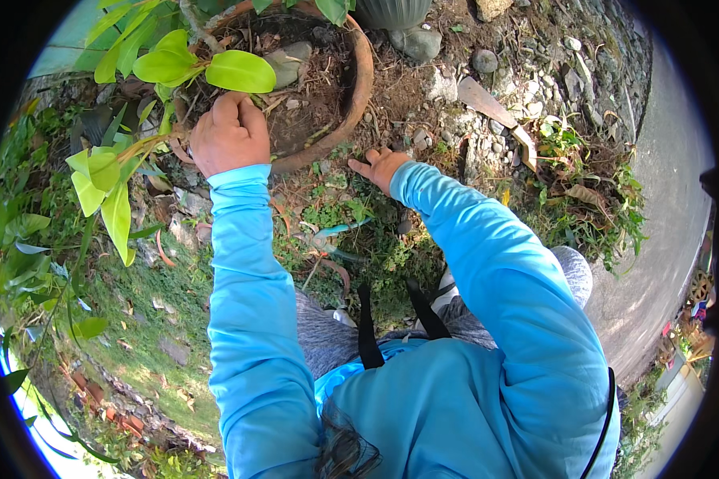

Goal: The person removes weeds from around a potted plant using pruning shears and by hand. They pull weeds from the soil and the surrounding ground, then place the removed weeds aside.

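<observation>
My left hand is curled with its fingertips down at the left side of a round terracotta pot. Whatever may be between those fingers is hidden. Just above the hand, bright yellow-green leaves grow on a plant, and another leafy shoot leans out to its left. Inside the pot lie soil, dry litter and a grey stone. My right hand is low over the ground just outside the pot's near rim, fingers apart, with nothing visible in it.
Pruning shears with blue-green handles lie on the weedy ground before my feet. To the right rests a rusty-bladed tool among pebbles. A dark ribbed pot stands behind. Pavement runs along the right; leafy plants crowd the left.
</observation>
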`<state>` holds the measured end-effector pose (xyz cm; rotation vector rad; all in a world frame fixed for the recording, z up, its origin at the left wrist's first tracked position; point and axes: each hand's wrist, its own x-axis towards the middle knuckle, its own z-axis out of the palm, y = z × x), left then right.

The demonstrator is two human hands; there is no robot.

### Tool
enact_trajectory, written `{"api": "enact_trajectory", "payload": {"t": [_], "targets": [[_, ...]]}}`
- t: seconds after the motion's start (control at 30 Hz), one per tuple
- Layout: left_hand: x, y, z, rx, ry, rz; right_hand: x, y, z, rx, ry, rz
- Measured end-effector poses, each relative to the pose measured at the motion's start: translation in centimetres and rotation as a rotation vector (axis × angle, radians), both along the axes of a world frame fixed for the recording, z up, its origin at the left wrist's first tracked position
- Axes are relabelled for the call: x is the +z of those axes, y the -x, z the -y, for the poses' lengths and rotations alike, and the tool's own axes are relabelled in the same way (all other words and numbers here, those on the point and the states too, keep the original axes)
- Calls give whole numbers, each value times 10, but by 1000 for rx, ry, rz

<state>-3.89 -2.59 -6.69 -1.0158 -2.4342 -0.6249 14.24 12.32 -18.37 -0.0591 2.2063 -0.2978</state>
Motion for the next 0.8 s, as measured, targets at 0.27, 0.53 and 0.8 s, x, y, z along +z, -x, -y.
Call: {"api": "enact_trajectory", "payload": {"t": [0.27, 0.53, 0.8], "targets": [[-2, 0, 0, 15, -2, 7, -43, -18, -8, 51, 319, -346], [-3, 0, 0, 8, -15, -30, -92, -26, -4, -436, 401, -335], [3, -2, -2, 28, 1, 17, -36, 1, 1, -348, 106, 2]]}}
